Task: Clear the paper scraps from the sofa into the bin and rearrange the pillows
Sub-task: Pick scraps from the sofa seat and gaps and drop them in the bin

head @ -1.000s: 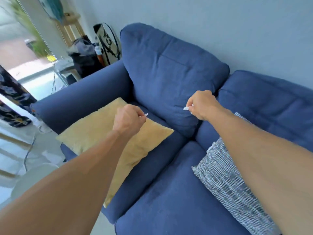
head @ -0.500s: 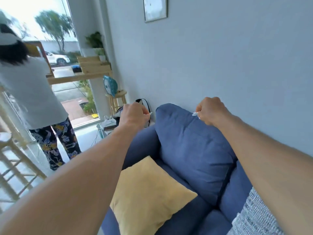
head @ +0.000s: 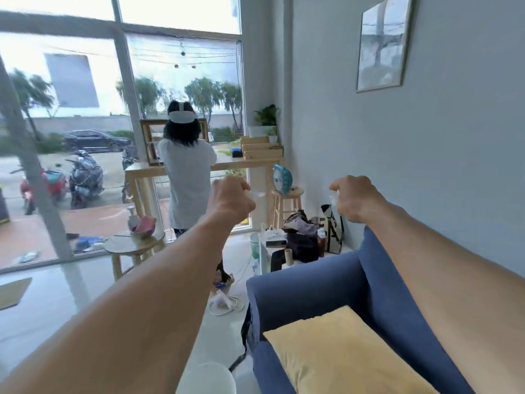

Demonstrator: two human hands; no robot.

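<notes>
Both bare forearms reach forward, roughly parallel, hands level with each other and well apart. Left hand point(head: 231, 199): fingers curled into a fist, back of the hand up, pinching a small white paper scrap point(head: 253, 194) that sticks out on its right side. Right hand point(head: 355, 199): likewise fisted, pinching a second white scrap point(head: 334, 194) at its left edge; the scrap is blurred, shape unclear. Both hands hang in the air out past the armrest of the blue sofa point(head: 301, 282). Yellow pillow point(head: 343, 348) lies on the seat under the right forearm. White round object point(head: 206, 378) at the bottom edge beside the sofa; identity unclear.
</notes>
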